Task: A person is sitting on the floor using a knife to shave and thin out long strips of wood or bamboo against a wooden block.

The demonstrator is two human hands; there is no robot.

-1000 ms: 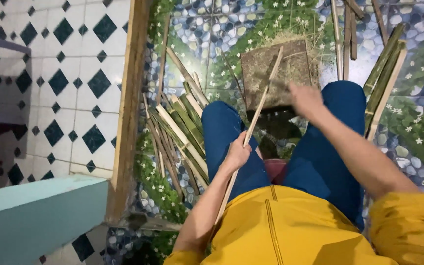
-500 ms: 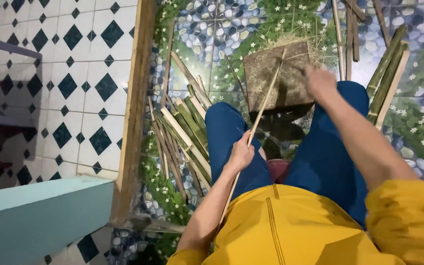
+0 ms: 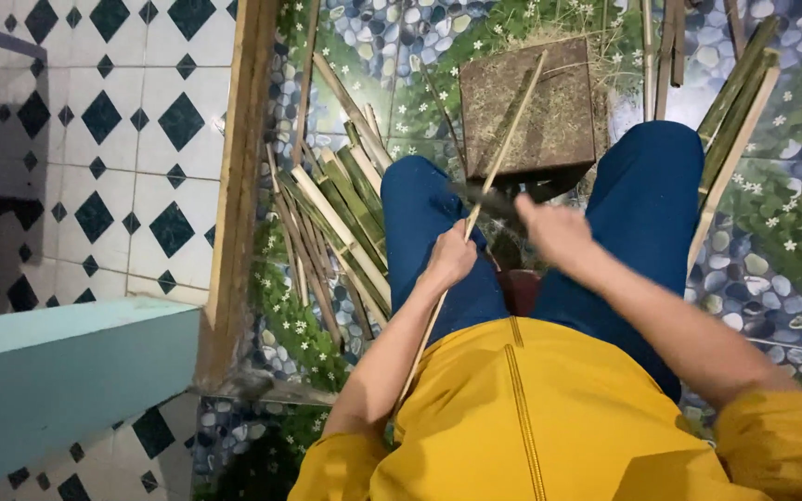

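The left hand (image 3: 450,260) is closed around the lower part of a long, thin, pale split-bamboo strip (image 3: 498,153), which slants from beside the yellow shirt (image 3: 531,417) up across a square brown wooden chopping block (image 3: 531,107). The right hand (image 3: 554,227), blurred, seems closed on a dark blade (image 3: 486,197) at the strip. The strip looks light, springy and sharp-edged, best held low down as the left hand has it.

A pile of split bamboo strips (image 3: 336,223) lies on the pebble-and-flower patterned floor (image 3: 782,269), left of the fingers. More bamboo slats (image 3: 735,121) lean off to their right. A wooden door frame (image 3: 234,186) stands further left, and beyond it white tiles with dark diamonds (image 3: 95,139). A pale turquoise ledge (image 3: 58,380) sits nearest, low and left.
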